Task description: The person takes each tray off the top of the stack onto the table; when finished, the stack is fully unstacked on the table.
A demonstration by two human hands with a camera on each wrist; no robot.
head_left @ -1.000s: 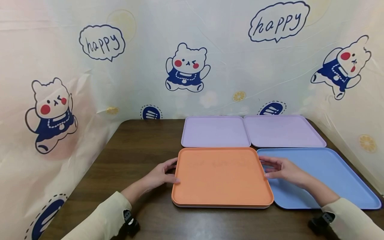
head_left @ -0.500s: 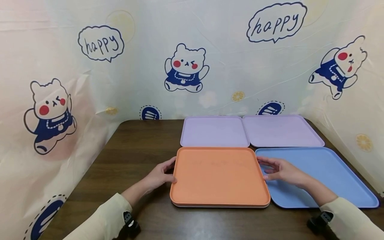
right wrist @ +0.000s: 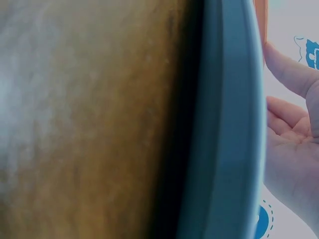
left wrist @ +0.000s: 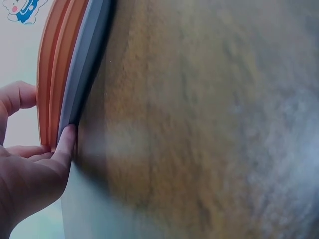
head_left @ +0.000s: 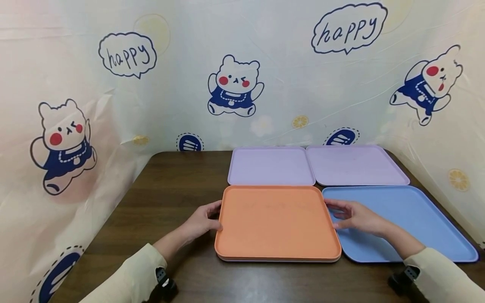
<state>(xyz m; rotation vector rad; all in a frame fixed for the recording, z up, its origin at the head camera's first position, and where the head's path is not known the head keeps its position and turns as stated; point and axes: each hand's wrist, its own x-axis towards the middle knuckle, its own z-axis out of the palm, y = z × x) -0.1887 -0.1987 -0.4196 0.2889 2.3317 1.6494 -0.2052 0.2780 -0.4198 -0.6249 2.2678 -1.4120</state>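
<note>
A stack of trays with an orange tray (head_left: 278, 223) on top lies on the table in front of me. Two orange rims (left wrist: 55, 74) and a paler grey-looking rim (left wrist: 82, 69) below them show in the left wrist view. My left hand (head_left: 198, 221) touches the stack's left edge, its fingertips against the side. On the opposite edge, the thumb and fingers of my right hand (head_left: 358, 219) rest against the orange tray. That hand is above a blue tray (head_left: 405, 227), which lies to the right of the stack.
Two lilac trays (head_left: 270, 166) lie side by side along the back of the dark wooden table (head_left: 170, 181). A printed cloth (head_left: 166, 97) hangs behind and beside the table.
The top orange tray has settled down and slightly left, flush with the stack. Both thumbs have slid from its rim toward its sides. Between half a second ago and now, almost nothing moves.
</note>
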